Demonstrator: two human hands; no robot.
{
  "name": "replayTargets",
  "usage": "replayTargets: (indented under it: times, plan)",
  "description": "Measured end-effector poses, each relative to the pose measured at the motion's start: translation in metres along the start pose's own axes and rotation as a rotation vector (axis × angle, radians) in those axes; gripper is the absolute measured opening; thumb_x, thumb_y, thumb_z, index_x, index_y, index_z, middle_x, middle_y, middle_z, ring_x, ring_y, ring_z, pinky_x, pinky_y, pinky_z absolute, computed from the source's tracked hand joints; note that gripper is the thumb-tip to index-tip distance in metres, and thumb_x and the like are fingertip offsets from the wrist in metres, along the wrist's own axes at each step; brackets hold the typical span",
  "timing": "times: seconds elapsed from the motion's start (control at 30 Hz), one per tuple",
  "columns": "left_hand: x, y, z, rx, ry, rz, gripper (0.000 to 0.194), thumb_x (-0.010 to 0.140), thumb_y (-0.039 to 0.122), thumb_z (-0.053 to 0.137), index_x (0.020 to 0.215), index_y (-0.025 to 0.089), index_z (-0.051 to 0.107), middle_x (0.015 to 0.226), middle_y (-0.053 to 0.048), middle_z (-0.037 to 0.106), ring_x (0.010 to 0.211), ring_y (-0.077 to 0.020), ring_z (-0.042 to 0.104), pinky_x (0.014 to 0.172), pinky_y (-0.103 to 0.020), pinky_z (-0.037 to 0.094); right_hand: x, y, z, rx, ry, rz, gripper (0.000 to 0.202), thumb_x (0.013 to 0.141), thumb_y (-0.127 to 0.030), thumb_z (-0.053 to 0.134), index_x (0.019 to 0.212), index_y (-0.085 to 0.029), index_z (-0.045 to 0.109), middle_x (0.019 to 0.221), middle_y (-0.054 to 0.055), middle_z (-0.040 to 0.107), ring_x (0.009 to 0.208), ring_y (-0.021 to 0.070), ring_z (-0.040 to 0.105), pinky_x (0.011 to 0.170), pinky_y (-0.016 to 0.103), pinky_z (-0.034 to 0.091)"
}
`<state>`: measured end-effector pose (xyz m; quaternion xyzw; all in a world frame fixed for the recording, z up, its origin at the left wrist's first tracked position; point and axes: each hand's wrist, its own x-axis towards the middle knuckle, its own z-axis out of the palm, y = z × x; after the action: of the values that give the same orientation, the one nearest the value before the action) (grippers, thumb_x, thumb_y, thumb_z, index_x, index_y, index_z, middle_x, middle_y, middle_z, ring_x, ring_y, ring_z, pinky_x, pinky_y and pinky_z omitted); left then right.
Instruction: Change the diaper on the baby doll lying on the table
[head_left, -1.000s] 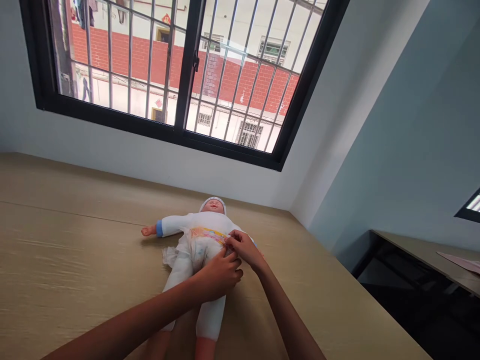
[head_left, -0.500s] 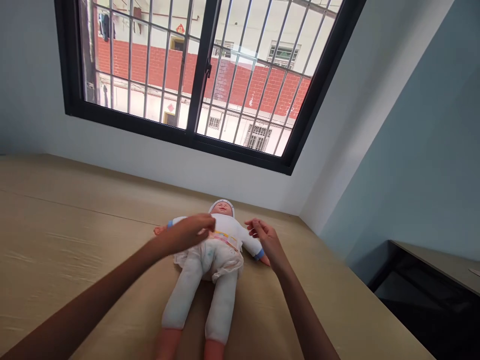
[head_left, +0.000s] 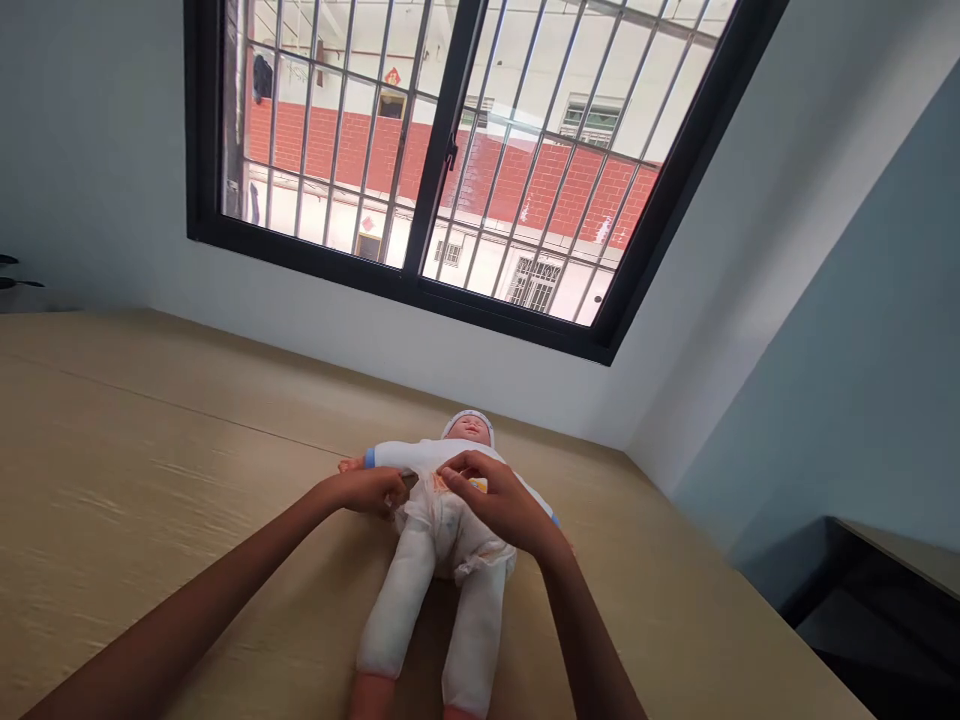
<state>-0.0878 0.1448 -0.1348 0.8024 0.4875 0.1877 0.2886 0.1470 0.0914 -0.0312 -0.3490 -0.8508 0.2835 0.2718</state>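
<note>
Two bare hands busy at the diaper (head_left: 457,528) right now. Got the left hand (head_left: 375,490) curled right at one side edge, and the right hand (head_left: 504,503) spread over the front waistband, covering part of the colored strip. Can't make out the grip on either, pinched or just resting. Got the doll (head_left: 415,560) flat on its back on the tan table (head_left: 187,490), head toward the barred window (head_left: 411,288).
</note>
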Motion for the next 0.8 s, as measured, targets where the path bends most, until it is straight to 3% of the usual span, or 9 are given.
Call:
replayTargets:
  times: [0.17,0.33,0.47,0.53,0.8]
  plan:
    - [-0.005,0.007,-0.014,-0.14,0.053,-0.03,0.018,0.071,0.038,0.057,0.076,0.02,0.057,0.077,0.001,0.056,0.073,-0.0168,0.049,0.063,-0.024,0.038,0.011,-0.004,0.031,-0.455,-0.052,-0.002,0.021,0.092,-0.034,0.054,0.092,-0.022,0.071,0.101,0.007,0.068,0.101,0.0243,0.058,0.092,0.037,0.042]
    - [0.002,0.01,0.003,-0.349,0.064,-0.033,0.036,0.071,0.053,0.057,0.087,0.021,0.052,0.089,-0.001,0.056,0.078,-0.0179,0.055,0.065,-0.025,0.045,0.028,0.007,0.066,-0.699,-0.127,0.019,0.021,0.09,-0.035,0.058,0.093,-0.023,0.076,0.115,0.008,0.065,0.112,0.0267,0.053,0.108,0.043,0.031]
    - [0.003,0.004,0.009,-0.498,0.04,-0.083,0.047,0.067,0.061,0.061,0.088,0.021,0.049,0.079,0.001,0.052,0.065,-0.0149,0.054,0.056,-0.025,0.044,0.031,0.015,0.076,-0.748,-0.15,0.044,0.034,0.091,-0.036,0.056,0.116,-0.018,0.069,0.124,0.011,0.061,0.119,0.0272,0.049,0.115,0.045,0.022]
    - [0.0,0.001,0.004,-0.546,0.035,-0.105,0.048,0.067,0.06,0.065,0.088,0.02,0.05,0.072,0.003,0.049,0.063,-0.0134,0.052,0.056,-0.024,0.041,0.03,0.016,0.077,-0.763,-0.142,0.047,0.041,0.091,-0.036,0.056,0.122,-0.011,0.064,0.121,0.013,0.063,0.119,0.0276,0.049,0.116,0.045,0.021]
    - [-0.012,-0.01,-0.026,-0.598,-0.025,-0.11,0.054,0.052,0.038,0.079,0.097,0.02,0.056,0.078,0.002,0.058,0.067,-0.0134,0.054,0.06,-0.024,0.041,0.029,0.02,0.08,-0.827,-0.113,0.022,0.033,0.088,-0.029,0.055,0.108,-0.008,0.071,0.113,0.015,0.066,0.115,0.0282,0.051,0.115,0.045,0.021]
